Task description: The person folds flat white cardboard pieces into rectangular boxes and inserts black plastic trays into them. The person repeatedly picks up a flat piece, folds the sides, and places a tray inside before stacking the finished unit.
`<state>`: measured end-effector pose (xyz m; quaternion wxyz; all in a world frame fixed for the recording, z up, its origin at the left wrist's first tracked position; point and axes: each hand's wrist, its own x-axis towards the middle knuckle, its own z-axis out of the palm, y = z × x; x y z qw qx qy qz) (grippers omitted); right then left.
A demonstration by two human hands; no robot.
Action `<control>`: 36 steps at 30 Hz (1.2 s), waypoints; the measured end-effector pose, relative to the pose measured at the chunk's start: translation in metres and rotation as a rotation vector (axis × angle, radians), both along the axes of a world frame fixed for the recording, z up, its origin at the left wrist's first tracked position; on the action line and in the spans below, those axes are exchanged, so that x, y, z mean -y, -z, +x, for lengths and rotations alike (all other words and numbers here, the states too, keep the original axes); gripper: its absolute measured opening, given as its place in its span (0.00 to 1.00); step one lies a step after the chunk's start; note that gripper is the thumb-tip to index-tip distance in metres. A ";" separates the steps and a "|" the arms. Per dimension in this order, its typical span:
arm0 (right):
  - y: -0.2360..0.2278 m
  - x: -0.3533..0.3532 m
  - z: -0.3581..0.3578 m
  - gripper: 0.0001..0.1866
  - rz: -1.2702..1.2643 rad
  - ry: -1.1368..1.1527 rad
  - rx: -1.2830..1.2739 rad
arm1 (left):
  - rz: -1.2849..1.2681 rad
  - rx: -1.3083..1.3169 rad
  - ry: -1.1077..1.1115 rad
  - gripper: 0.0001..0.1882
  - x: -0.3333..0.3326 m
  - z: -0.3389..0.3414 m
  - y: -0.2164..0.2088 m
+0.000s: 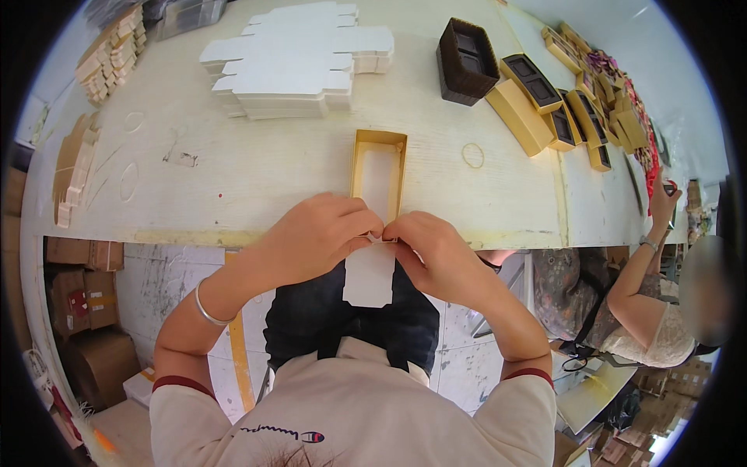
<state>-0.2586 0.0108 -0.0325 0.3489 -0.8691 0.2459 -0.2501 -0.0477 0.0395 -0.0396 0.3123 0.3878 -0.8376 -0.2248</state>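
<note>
Lying at the table's front edge is a narrow, open cardboard box (357, 171) with gold walls and a white inside. Its far end and both long sides stand up, while a white end flap (368, 279) hangs off the near end over my lap. My left hand (315, 233) pinches the near left corner, fingers bent. At the near right corner my right hand (436, 247) grips the same box with thumb and fingertips. Both sets of fingertips almost meet at the fold, and they partly hide it.
Beyond the box sits a stack of flat white box blanks (288, 58). Nested brown plastic trays (459, 74) stand right of it, beside gold boxes (517, 117), some with brown inserts. A rubber band (473, 155) lies nearby. Another person's arm (634, 280) reaches over the table at right.
</note>
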 end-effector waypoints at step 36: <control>0.018 -0.024 0.009 0.12 -0.515 0.249 -0.072 | -0.098 -0.057 -0.209 0.06 -0.026 -0.021 0.013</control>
